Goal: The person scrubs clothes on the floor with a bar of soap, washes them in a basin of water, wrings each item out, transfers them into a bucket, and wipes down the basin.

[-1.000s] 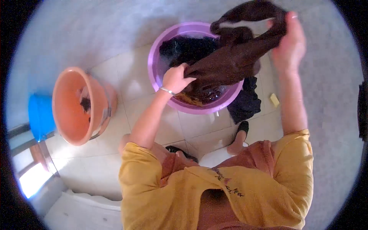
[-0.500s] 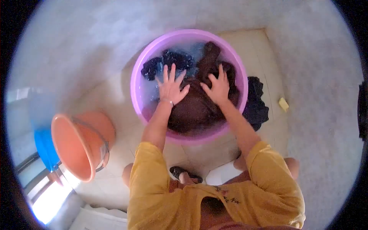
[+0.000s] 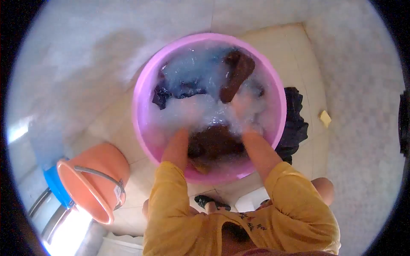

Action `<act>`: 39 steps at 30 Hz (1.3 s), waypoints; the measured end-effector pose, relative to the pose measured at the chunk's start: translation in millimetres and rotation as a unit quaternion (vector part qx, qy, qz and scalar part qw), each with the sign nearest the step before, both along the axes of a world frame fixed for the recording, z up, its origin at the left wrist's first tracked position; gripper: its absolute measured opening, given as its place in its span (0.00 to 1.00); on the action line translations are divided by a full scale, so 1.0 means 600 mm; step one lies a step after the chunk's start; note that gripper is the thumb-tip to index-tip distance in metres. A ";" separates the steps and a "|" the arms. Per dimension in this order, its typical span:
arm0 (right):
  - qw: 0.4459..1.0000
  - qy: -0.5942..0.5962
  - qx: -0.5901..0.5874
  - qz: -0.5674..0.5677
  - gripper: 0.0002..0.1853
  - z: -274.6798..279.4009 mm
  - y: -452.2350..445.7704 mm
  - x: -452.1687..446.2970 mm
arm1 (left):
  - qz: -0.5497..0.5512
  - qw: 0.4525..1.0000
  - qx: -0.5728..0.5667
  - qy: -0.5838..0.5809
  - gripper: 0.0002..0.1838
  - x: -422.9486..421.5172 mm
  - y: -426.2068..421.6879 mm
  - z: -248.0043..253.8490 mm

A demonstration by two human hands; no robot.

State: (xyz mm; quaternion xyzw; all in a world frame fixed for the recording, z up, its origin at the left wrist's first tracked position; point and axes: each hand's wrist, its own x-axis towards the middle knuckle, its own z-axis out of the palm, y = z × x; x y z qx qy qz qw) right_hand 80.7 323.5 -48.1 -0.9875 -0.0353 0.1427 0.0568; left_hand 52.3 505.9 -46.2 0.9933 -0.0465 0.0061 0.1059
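Observation:
A round pink tub (image 3: 139, 123) of cloudy water stands before me with wet clothes in it. My left hand (image 3: 188, 111) is under the water left of the middle, near a dark cloth (image 3: 160, 94). On the right, my right hand (image 3: 244, 106) is also submerged, just below an upright fold of brown cloth (image 3: 237, 79). More dark brown cloth (image 3: 218, 143) lies between my forearms. Murky water and splashes hide the fingers of both hands, so what they grip cannot be made out.
A black garment (image 3: 294, 123) lies on the floor against the tub's right side, with a small yellow block (image 3: 325, 118) farther right. An orange bucket (image 3: 102, 170) leans in view at the left, a blue container (image 3: 57, 187) behind it.
Both hands, spread on top of the brown cloth before, have pushed down into the water. The water has risen over the clothes and splashes. The brown fold has shifted slightly.

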 end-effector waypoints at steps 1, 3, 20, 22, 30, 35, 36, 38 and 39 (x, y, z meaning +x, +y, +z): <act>1.000 0.005 0.004 0.000 0.24 0.010 0.000 0.000 | 0.005 1.000 -0.003 0.010 0.23 0.000 -0.001 0.000; 1.000 0.012 0.010 0.008 0.24 0.030 0.000 0.003 | 0.022 0.999 -0.014 0.027 0.22 0.004 -0.003 0.001; 0.950 -0.063 0.304 -0.022 0.21 0.196 -0.050 -0.015 | 0.008 0.964 -0.139 -0.228 0.24 0.027 -0.104 0.177; 0.980 -0.089 0.171 0.052 0.21 0.156 -0.041 -0.025 | -0.098 0.978 -0.065 -0.174 0.22 0.058 -0.117 0.148; 0.991 -0.065 0.115 0.002 0.25 0.023 -0.008 -0.068 | -0.037 0.991 -0.081 -0.098 0.21 0.020 -0.067 0.007; 0.999 -0.033 0.035 -0.015 0.28 0.031 0.020 -0.039 | -0.042 0.984 -0.149 -0.084 0.25 0.030 -0.049 -0.023; 0.998 0.031 0.038 -0.038 0.26 0.050 0.026 -0.026 | -0.042 0.985 -0.141 -0.084 0.25 0.035 -0.047 -0.041; 0.993 0.102 0.038 -0.050 0.25 0.066 0.026 -0.014 | -0.035 0.988 -0.133 -0.074 0.25 0.039 -0.043 -0.051; 0.993 0.104 0.032 -0.037 0.25 0.070 0.021 -0.014 | -0.032 0.989 -0.131 -0.068 0.25 0.042 -0.042 -0.053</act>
